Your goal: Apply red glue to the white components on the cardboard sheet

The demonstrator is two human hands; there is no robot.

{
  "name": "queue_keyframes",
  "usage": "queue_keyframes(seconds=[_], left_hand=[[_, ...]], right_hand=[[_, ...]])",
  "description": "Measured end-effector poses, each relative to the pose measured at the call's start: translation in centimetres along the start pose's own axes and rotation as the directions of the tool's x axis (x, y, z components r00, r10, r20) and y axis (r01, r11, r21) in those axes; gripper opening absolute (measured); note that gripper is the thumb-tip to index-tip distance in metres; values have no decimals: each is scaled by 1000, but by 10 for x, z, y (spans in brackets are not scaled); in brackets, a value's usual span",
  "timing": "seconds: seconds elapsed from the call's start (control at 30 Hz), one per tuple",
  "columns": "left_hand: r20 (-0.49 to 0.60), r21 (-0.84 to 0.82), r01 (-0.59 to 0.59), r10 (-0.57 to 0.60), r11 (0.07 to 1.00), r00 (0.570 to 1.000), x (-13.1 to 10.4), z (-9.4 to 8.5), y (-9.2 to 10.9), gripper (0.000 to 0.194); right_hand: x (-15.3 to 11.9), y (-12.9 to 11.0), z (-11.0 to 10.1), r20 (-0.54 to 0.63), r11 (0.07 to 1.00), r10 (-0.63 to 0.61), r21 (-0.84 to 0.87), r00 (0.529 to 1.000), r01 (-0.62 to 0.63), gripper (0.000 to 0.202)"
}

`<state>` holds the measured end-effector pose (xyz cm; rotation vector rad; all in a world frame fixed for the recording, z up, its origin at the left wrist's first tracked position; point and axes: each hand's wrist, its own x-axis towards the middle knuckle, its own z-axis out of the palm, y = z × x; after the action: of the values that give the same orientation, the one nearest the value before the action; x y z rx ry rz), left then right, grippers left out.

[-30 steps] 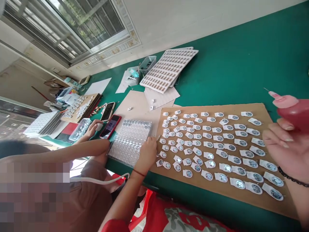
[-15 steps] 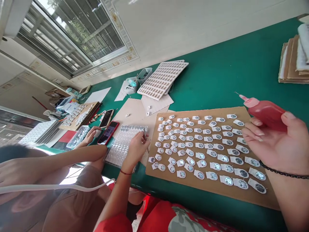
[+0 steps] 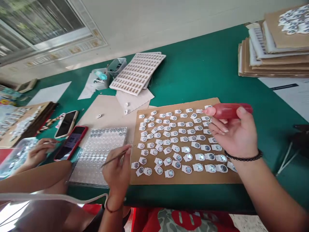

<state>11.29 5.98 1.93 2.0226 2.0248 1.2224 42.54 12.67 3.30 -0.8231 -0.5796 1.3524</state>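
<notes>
My right hand [image 3: 231, 138] is closed round a red squeeze bottle [image 3: 231, 111] with a pink cap and thin nozzle. The bottle lies sideways in the palm, nozzle pointing left, above the right part of a cardboard sheet [image 3: 154, 179]. Rows of small white tags with round silvery discs [image 3: 169, 173] cover that sheet. My left hand [image 3: 117, 174] pinches slim tweezers [image 3: 113, 158] at the sheet's left edge, their tip pointing right. Whether anything sits in the tip is too small to tell. Under and beside this hand lies a clear bubbled plastic sheet [image 3: 96, 154] with silvery discs along its top.
Two phones [image 3: 71, 143] lie left, near another person's hand [image 3: 41, 151] and a plastic box of small parts [image 3: 18, 158]. Slotted white trays [image 3: 137, 72] and small tubs [image 3: 117, 66] stand behind. Stacked cardboard [image 3: 272, 66] is at back right; a dark tool [image 3: 299, 138] lies at right.
The view has swung right. My right hand has turned the red bottle from tilted up to nearly level, closer to the tags. My left hand has moved from the bubbled sheet to the cardboard's edge.
</notes>
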Motion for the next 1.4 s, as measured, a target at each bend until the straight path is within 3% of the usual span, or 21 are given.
queue_keyframes(seconds=[0.03,0.1,0.13,0.2,0.23,0.27,0.43,0.53,0.77,0.93,1.2,1.4], left_hand=[[4,-43,-52,52,998,999,-2,2,14,15],[69,-240,-320,346,916,936,-4,10,41,20],[89,-344,-439,494,830,865,-6,16,53,20],[42,-431,-660,744,616,667,-8,30,71,17],[26,-451,-698,790,556,613,-9,37,75,15],[31,-454,-709,805,540,593,-11,43,78,13],[119,-442,-663,772,605,625,-15,52,74,9],[208,-428,-625,744,653,635,-13,51,72,13],[301,-389,-575,689,720,659,-13,56,71,17],[337,-406,-494,629,769,701,-17,60,67,15],[366,-396,-483,617,781,697,-19,61,67,13],[356,-399,-486,620,778,699,-20,63,68,12]], right_hand=[[0,4,2,-25,1000,12,21,1000,-12,34],[-2,12,5,-82,997,54,64,995,-49,48],[-4,15,6,-102,995,79,71,992,-71,51],[-7,19,9,-118,992,118,51,986,-113,45],[-9,20,10,-119,993,122,26,985,-119,38],[-11,21,12,-122,993,113,-4,986,-114,32],[-11,28,19,-179,983,-45,-185,983,11,35],[-12,40,18,-215,963,-65,-269,974,5,34],[-22,50,7,-133,906,-95,-421,987,30,31],[-22,51,6,-103,889,-97,-457,990,40,32],[-25,54,8,-73,832,-127,-551,989,66,35],[-28,54,12,42,854,-73,-514,996,84,27]])
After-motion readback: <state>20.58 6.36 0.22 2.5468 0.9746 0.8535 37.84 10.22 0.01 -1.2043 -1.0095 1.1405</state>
